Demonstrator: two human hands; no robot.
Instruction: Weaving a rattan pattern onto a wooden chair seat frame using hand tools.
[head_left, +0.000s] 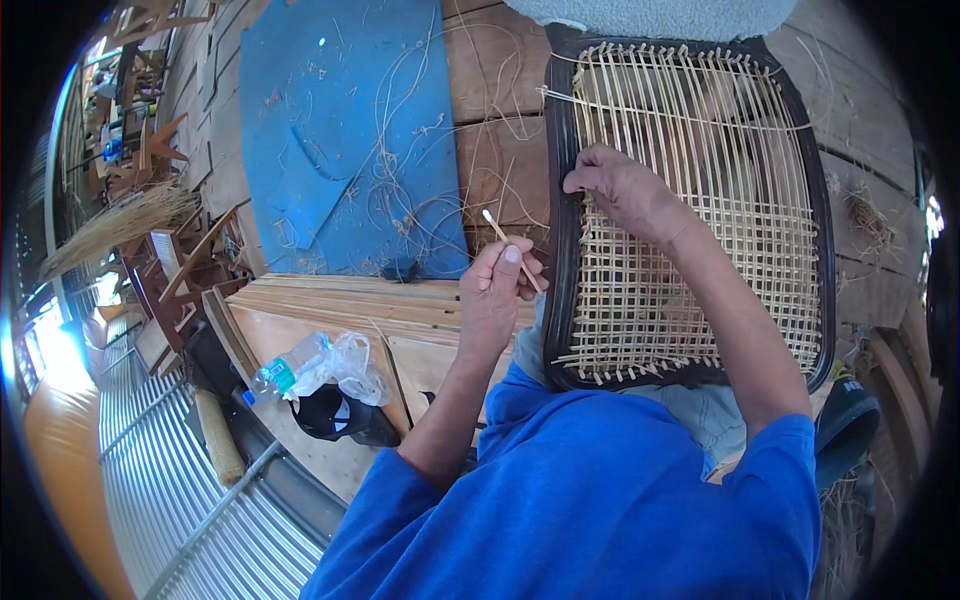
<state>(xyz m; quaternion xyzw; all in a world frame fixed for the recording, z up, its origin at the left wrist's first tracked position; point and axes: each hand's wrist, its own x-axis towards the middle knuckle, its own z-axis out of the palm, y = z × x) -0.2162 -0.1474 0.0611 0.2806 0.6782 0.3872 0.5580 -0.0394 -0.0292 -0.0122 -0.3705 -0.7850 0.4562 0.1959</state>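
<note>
A dark chair-like frame (562, 290) lies across my lap with pale cane strips (690, 270) woven over it. The near half is a tight square mesh; in the far half mostly lengthwise strips show, with one loose strand (690, 117) running across. My right hand (630, 195) rests over the frame's left rail, its thumb and fingers pinched together at the edge; what they grip is hidden. Left of the frame, my left hand (493, 285) closes round a thin wooden stick (502, 232) with a whitish tip, which points up and away from me.
A blue sheet (350, 120) strewn with cane scraps covers the plank floor to the left. Stacked boards (340, 300) lie nearer, beside a plastic bottle (290, 368), a clear bag (355, 365) and a black cap (325, 412). Wooden chair parts (170, 260) stand far left.
</note>
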